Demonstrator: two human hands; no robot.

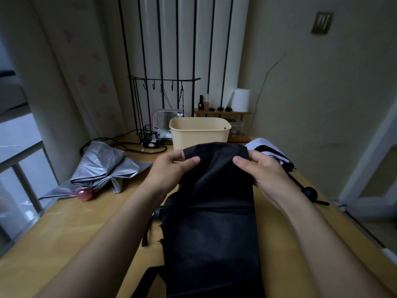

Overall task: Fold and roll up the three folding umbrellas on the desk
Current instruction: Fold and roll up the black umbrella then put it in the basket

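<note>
Left grip (169,168) and right grip (266,171) both pinch far edge of black umbrella (206,211), thumbs on top. Rest of canopy drapes toward me across surface (64,233). Risk, my read: slack cloth bunches, panels fold crooked, roll ends loose. Silver umbrella (103,168) lies unrolled at left, white-and-black umbrella (270,151) at right. Black umbrella's shaft and ribs hidden under cloth; near end cut off; light dim.

Wooden desk (75,222) with silver umbrella (103,168), black umbrella (210,222), beige tub (199,134) (cables (120,145) behind)
</note>
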